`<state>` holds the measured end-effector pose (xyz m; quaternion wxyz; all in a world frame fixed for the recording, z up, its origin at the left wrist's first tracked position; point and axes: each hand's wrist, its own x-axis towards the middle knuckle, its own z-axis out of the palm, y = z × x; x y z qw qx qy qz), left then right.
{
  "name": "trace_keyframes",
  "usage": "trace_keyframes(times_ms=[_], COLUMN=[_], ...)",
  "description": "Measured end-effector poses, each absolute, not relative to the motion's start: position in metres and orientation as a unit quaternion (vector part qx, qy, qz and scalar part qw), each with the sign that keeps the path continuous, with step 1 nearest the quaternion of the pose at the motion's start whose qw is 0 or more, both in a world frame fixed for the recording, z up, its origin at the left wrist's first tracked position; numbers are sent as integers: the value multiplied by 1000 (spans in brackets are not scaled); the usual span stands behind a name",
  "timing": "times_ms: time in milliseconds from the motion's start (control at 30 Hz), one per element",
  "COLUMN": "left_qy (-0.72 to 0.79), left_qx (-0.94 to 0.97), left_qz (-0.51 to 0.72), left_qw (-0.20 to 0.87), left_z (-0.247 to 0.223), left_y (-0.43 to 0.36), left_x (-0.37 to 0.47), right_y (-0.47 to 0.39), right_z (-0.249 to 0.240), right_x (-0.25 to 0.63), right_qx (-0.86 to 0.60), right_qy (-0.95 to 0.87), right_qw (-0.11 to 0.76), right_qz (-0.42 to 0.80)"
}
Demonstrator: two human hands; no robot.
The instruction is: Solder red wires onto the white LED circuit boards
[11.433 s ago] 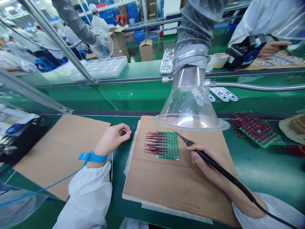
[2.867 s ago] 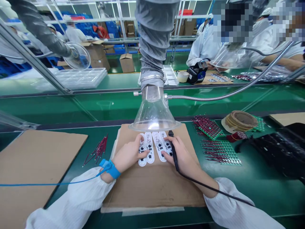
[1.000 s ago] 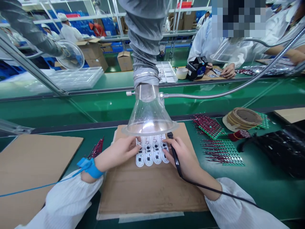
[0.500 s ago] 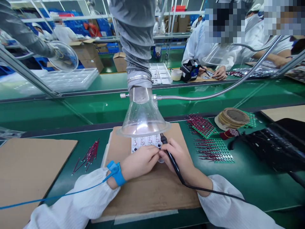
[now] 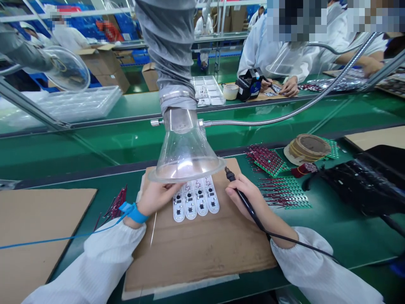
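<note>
Four white boards (image 5: pixel 201 202) side by side on the cardboard sheet (image 5: pixel 202 253), component side up, far ends partly behind the clear hood (image 5: pixel 186 156). Thin red leads visible near those ends. Left hand (image 5: pixel 158 196) at the far-left corner of the row, fingertips masked by the hood rim; can't tell if it's pinching anything. Blue wrist strap (image 5: pixel 136 213) on that arm. Right hand (image 5: pixel 249 196) has the soldering iron (image 5: pixel 253 214) gripped like a pen, tip end up and clear of the boards, just right of the row. Loose red wires (image 5: pixel 117 202) on the table (image 5: pixel 348 240), left of the sheet. Green panel (image 5: pixel 297 192) with red wires to the right, tape roll (image 5: pixel 306 150) behind it.
</note>
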<state>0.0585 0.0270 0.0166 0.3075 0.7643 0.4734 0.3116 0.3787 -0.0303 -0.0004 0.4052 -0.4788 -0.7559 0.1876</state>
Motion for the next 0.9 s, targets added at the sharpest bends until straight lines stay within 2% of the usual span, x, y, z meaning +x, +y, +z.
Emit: trace_keyframes(times_ms=[100, 333, 567, 733, 900], left_qy=[497, 472, 461, 462, 458], left_qx=[736, 767, 767, 761, 760], left_qz=[367, 345, 364, 368, 371], left_qw=[275, 265, 257, 270, 274], left_z=[-1, -5, -5, -11, -16], left_y=[39, 44, 36, 34, 33], left_x=[45, 38, 40, 39, 38], right_y=[-30, -35, -29, -32, -33], right_z=[2, -8, -7, -6, -12], right_x=[383, 387, 396, 397, 398], right_qx=[-471, -521, -499, -479, -491], right_qy=[-748, -640, -595, -619, -643], right_qw=[433, 493, 567, 537, 506], right_qz=[178, 276, 273, 313, 298])
